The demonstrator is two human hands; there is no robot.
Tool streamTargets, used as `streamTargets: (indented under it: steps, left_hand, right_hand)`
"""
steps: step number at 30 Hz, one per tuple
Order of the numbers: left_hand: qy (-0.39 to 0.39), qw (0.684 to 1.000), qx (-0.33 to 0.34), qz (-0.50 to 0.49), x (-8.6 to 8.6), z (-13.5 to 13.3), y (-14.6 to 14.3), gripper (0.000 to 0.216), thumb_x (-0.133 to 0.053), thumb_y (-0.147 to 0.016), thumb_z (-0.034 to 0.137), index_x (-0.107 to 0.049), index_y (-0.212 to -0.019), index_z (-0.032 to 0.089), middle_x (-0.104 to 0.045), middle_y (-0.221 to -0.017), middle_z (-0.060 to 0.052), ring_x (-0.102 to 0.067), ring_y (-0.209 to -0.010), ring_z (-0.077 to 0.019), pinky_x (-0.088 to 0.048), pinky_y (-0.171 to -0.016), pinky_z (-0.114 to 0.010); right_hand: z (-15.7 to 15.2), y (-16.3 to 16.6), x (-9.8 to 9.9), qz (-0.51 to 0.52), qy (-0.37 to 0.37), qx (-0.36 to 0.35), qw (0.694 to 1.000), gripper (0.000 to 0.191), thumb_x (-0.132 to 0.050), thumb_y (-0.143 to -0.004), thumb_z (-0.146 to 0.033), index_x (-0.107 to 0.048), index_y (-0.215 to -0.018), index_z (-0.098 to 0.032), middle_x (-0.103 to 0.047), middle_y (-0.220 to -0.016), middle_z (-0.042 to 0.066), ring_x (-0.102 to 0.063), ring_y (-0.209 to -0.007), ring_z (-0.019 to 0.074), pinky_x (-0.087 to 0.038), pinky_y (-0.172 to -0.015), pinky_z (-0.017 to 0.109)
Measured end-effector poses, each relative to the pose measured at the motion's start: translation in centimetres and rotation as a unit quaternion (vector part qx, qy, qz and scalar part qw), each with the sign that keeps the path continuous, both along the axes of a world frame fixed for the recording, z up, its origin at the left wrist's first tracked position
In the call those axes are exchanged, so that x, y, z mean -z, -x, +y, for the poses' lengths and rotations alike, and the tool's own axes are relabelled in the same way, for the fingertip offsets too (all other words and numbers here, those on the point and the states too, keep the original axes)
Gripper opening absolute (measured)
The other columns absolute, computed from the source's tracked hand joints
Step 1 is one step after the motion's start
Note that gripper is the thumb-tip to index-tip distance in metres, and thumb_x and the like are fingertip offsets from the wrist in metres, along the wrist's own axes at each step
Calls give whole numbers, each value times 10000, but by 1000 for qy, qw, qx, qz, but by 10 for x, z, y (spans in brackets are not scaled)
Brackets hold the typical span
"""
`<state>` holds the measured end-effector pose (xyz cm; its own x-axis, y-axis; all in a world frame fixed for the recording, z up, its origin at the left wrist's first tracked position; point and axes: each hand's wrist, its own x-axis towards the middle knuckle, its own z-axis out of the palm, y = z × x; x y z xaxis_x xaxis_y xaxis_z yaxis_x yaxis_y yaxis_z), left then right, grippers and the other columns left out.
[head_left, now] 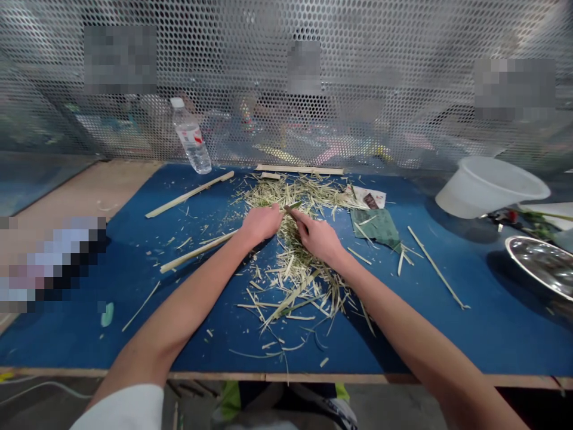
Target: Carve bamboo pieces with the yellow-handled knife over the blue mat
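My left hand (261, 223) is closed around one end of a long pale bamboo stick (197, 252) that slants down to the left across the blue table (134, 286). My right hand (319, 237) is closed too, just right of the left hand, gripping a small dark blade or tool (293, 207) whose tip shows between the two hands. Both hands hover over a heap of pale bamboo shavings (295, 263) spread down the middle of the table.
A second bamboo stick (190, 194) and a plastic water bottle (191, 138) lie at the back left. A green leaf (376, 228), a thin strip (436, 267), a white plastic bowl (490, 186) and a metal dish (541, 263) are on the right. Perforated metal mesh (358, 89) closes off the back.
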<state>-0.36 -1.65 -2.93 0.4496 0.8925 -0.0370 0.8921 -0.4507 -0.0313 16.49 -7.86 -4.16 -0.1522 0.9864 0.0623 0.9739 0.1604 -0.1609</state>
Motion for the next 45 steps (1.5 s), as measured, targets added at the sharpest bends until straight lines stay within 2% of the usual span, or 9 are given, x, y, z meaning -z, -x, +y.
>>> streamTargets:
  steps: [4, 14, 18, 25, 34, 37, 40, 42, 45]
  left_hand:
    - [7, 1000, -3, -7, -1, 0, -1, 485, -252, -1005, 410, -556, -1245, 117, -738, -1037, -201, -708, -966, -334, -509, -787, -398]
    - [6, 1000, -3, -17, 0, 0, -3, 475, -255, -998, 404, -575, -1219, 131, -740, -1007, -188, -703, -921, -326, -509, -767, -412]
    - [11, 1000, -9, -20, 0, 0, -3, 469, -272, -1000, 410, -580, -1226, 138, -739, -1002, -187, -699, -917, -319, -502, -768, -406]
    - [9, 1000, 2, -20, 0, 0, -1, 466, -280, -1011, 411, -575, -1245, 138, -738, -989, -179, -699, -929, -313, -500, -784, -405]
    - [-2, 1000, 15, 14, 0, -1, -3, 460, -276, -1019, 388, -541, -1236, 81, -735, -993, -215, -704, -973, -342, -510, -786, -409]
    - [1, 1000, 15, 12, 1, -1, -4, 469, -272, -1020, 375, -524, -1247, 52, -731, -992, -234, -700, -989, -353, -511, -797, -418]
    - [3, 1000, 12, 3, 1, -2, -4, 467, -276, -1018, 361, -513, -1256, 36, -729, -991, -243, -701, -991, -358, -513, -800, -426]
    - [4, 1000, 7, 0, 1, -1, -5, 470, -280, -1015, 360, -513, -1256, 31, -727, -994, -248, -702, -990, -359, -514, -801, -428]
    - [8, 1000, 0, 0, 1, -1, -6, 477, -269, -1007, 350, -518, -1251, 25, -726, -994, -254, -702, -983, -363, -516, -791, -433]
  right_hand:
    - [0, -3, 6, 44, -41, 24, 998, 523, -274, -1033, -349, -335, -1550, -298, -752, -1010, 76, -705, -824, 216, -494, -728, 290]
    - [-9, 3, -4, -82, -20, 32, 996, 548, -225, -1049, -348, -147, -1591, -348, -700, -1074, 104, -694, -801, 205, -469, -686, 286]
    - [-7, 0, -4, -95, -10, 29, 995, 545, -223, -1050, -351, -133, -1588, -377, -691, -1104, 104, -692, -809, 202, -465, -700, 286]
    - [-4, -1, -4, -107, -20, 3, 994, 591, -281, -1030, -296, -126, -1600, -299, -712, -1044, 130, -693, -817, 222, -467, -700, 296]
    - [-6, 3, -3, -113, 17, -23, 993, 631, -293, -998, -199, -116, -1604, -206, -710, -1061, 171, -698, -865, 235, -476, -755, 310]
    - [-5, 5, -4, -53, 25, -6, 998, 585, -307, -1005, -246, -230, -1583, -209, -726, -1030, 154, -696, -868, 244, -485, -778, 325]
    - [1, -2, -1, 98, 9, -7, 995, 498, -347, -998, -280, -447, -1483, -236, -737, -924, 102, -682, -789, 219, -492, -748, 318]
    - [6, -8, 4, 248, 18, -19, 968, 453, -383, -987, -321, -548, -1397, -224, -707, -802, 55, -637, -653, 176, -491, -662, 289]
    - [11, -15, 13, 445, 77, -13, 892, 492, -395, -981, -422, -527, -1405, -210, -573, -591, -29, -463, -410, 117, -418, -469, 247]
